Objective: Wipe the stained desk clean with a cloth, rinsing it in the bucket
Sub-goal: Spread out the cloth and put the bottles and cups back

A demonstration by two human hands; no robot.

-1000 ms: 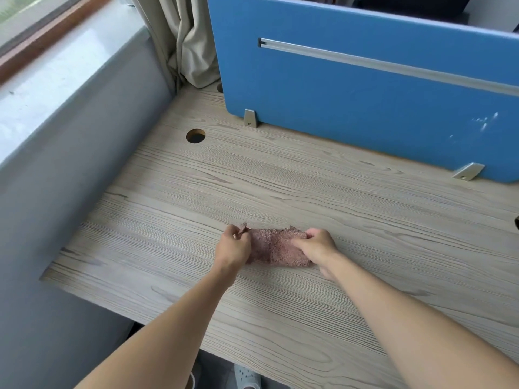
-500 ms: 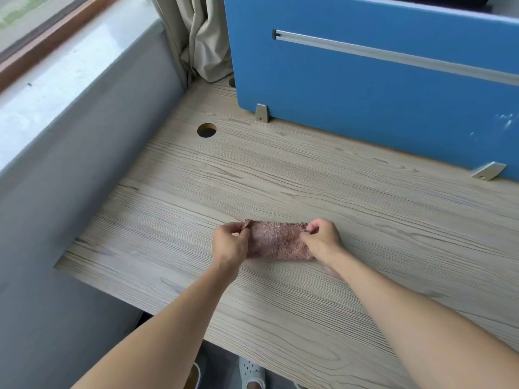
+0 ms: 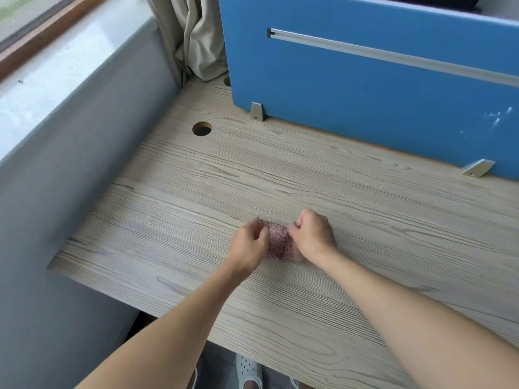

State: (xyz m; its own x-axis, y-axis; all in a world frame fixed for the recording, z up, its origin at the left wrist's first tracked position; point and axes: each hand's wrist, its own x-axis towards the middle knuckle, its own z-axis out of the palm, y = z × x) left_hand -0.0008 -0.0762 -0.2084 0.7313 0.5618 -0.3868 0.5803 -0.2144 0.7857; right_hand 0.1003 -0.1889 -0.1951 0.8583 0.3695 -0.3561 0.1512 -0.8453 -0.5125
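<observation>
A small pinkish-brown fuzzy cloth [image 3: 278, 242] lies bunched on the light wood-grain desk [image 3: 365, 214], near its middle. My left hand [image 3: 248, 244] pinches the cloth's left edge with curled fingers. My right hand [image 3: 313, 234] grips its right edge, fingers curled. The two hands sit close together and cover most of the cloth. No bucket shows in the head view.
A blue partition panel [image 3: 365, 88] on metal feet stands along the desk's far edge. A round cable hole [image 3: 201, 128] sits at the back left. A grey wall [image 3: 70, 178] and window sill border the left side, with a beige curtain [image 3: 196, 43] in the corner.
My hands have moved toward each other, folding the cloth from a spread strip into a narrower bunch. The camera has shifted slightly.
</observation>
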